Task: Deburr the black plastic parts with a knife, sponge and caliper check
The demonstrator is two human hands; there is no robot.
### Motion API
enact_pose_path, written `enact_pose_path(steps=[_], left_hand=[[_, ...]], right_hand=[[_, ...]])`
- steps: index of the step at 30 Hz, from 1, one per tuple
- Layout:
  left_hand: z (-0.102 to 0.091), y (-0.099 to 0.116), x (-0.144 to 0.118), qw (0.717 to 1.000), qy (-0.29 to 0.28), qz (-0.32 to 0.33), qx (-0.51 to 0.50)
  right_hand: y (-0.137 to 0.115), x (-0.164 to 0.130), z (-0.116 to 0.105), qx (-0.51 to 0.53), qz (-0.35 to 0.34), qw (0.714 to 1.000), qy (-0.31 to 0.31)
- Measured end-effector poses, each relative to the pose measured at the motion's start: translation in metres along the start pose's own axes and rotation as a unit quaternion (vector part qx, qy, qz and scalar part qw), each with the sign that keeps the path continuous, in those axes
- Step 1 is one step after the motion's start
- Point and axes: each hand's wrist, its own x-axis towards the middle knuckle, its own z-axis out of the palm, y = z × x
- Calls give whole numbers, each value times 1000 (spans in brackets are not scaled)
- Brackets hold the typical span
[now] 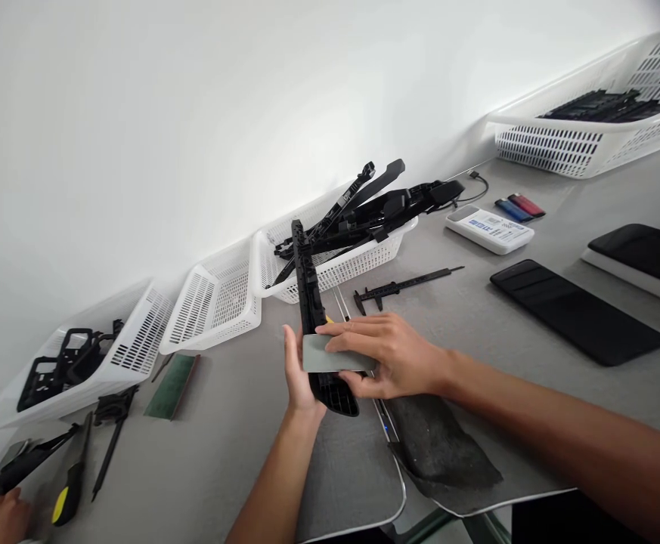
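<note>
My left hand (pixel 301 381) is wrapped round a long black plastic part (pixel 307 291) from below, thumb up along its side. The part has a ribbed inner face and points away from me, its wider end near my wrist. My right hand (pixel 389 351) grips a flat grey-green rectangular pad (pixel 326 355), which looks like a piece of sandpaper or a sanding pad. It lies across the black part, fingers on top and thumb beneath. The pad hides the stretch of the part under it. A bit of yellow shows behind my right fingertips.
Behind my hands, a white basket (pixel 357 264) holds black parts; other white baskets (pixel 216 325) (pixel 576 151) line the wall. Calipers (pixel 391 289), a phone (pixel 579 310), a white device (pixel 489 229), a dark cloth (pixel 443 446), a green block (pixel 171 387) and a screwdriver (pixel 72 483) lie around. A co-worker's hand (pixel 1 517) is lower left.
</note>
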Motion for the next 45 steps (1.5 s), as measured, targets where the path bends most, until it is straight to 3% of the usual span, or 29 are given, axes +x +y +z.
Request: enact_pose_path(steps=[4, 8, 12, 17, 23, 33, 37, 45], left_hand=[[4, 4, 0, 999, -1, 31, 5], [6, 10, -1, 996, -51, 62, 40], [7, 11, 0, 992, -63, 92, 53], [6, 2, 2, 994, -60, 64, 68], [3, -6, 2, 993, -49, 49, 99], [1, -9, 9, 989, 17, 72, 126], [-1, -10, 12, 989, 58, 74, 118], [-2, -9, 12, 988, 82, 67, 111]], right_hand=[[3, 2, -2, -25, 7, 999, 20], [20, 1, -5, -111, 119, 987, 21], [39, -6, 3, -189, 199, 961, -29], [38, -12, 12, -155, 158, 972, -81], [27, -12, 17, -72, 121, 972, -190], [21, -1, 10, -80, 137, 969, -192], [17, 1, 9, -127, 159, 959, -197], [10, 2, 18, -168, 215, 936, -223]])
